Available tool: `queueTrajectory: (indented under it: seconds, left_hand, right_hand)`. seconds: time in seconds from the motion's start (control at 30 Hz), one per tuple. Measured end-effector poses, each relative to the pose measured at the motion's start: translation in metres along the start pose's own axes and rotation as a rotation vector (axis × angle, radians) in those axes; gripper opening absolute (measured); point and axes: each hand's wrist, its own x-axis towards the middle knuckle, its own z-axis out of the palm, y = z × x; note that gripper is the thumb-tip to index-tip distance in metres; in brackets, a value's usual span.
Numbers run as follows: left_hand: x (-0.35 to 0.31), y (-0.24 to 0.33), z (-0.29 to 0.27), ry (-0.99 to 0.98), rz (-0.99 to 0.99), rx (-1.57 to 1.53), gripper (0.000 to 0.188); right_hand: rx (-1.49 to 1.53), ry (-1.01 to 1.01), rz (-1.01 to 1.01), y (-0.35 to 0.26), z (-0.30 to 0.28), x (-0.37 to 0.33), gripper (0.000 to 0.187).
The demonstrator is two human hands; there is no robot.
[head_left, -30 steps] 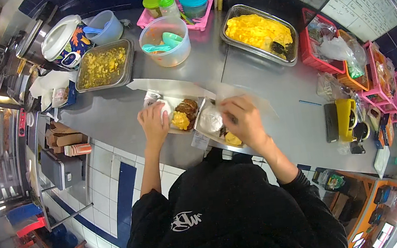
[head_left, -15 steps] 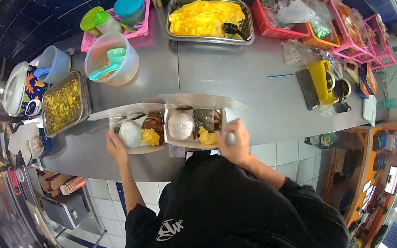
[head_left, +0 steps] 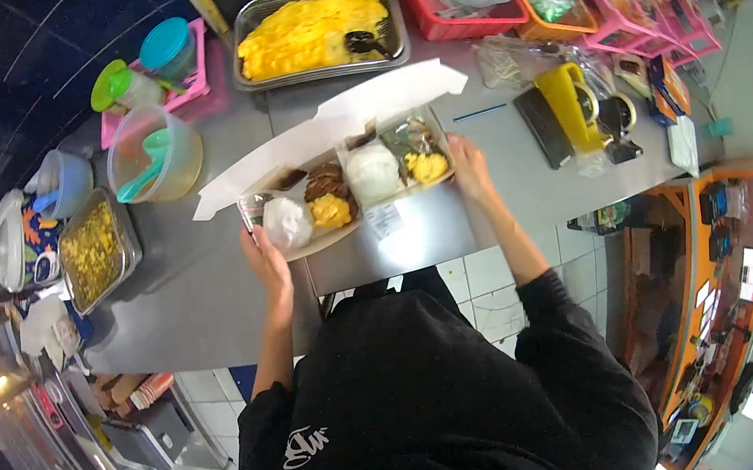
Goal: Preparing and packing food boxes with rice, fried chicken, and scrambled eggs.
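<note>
Two open cardboard food boxes stand side by side before me, their white lids (head_left: 268,167) folded back. The left food box (head_left: 335,237) holds a white wrapped ball (head_left: 287,223), dark brown meat (head_left: 325,183) and yellow scrambled egg (head_left: 331,211). In the right food box (head_left: 442,177) are another white wrapped ball (head_left: 373,172), a small heap of egg (head_left: 426,167) and a clear plastic packet (head_left: 413,135). My left hand (head_left: 268,266) grips the left box's outer end, fingers partly hidden. At the opposite end, my right hand (head_left: 470,168) holds the right box's side.
Behind the boxes sits a metal tray (head_left: 257,84) of scrambled egg with a black spoon. Tubs and a glass dish (head_left: 133,253) of yellow food stand left. Red (head_left: 425,24) and orange baskets, a phone (head_left: 543,129) and a yellow tape dispenser (head_left: 566,110) are right.
Both boxes have shifted away from my body and now sit at a slant. My right hand, earlier closed by the right box's front corner around something greyish, now holds that box's outer side.
</note>
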Motion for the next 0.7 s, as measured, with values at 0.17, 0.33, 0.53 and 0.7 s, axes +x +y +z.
queueTrajectory:
  seconds: [0.17, 0.33, 0.53, 0.7]
  left_hand:
    - [-0.027, 0.05, 0.037, 0.179, 0.445, 0.266, 0.051]
    - [-0.056, 0.019, 0.054, -0.553, 1.189, 0.226, 0.036]
    - [-0.078, 0.02, 0.112, -0.725, 0.908, 0.523, 0.054]
    - [-0.078, 0.016, 0.126, -0.721, 0.975, 0.774, 0.065]
  right_hand:
    - [-0.206, 0.087, -0.115, 0.016, -0.068, 0.061, 0.026]
    - [-1.004, 0.119, -0.338, 0.028, -0.08, 0.055, 0.03]
    - [-0.782, 0.286, -0.153, 0.049, -0.094, -0.039, 0.017]
    - [0.533, 0.361, -0.161, 0.015, -0.041, -0.092, 0.011]
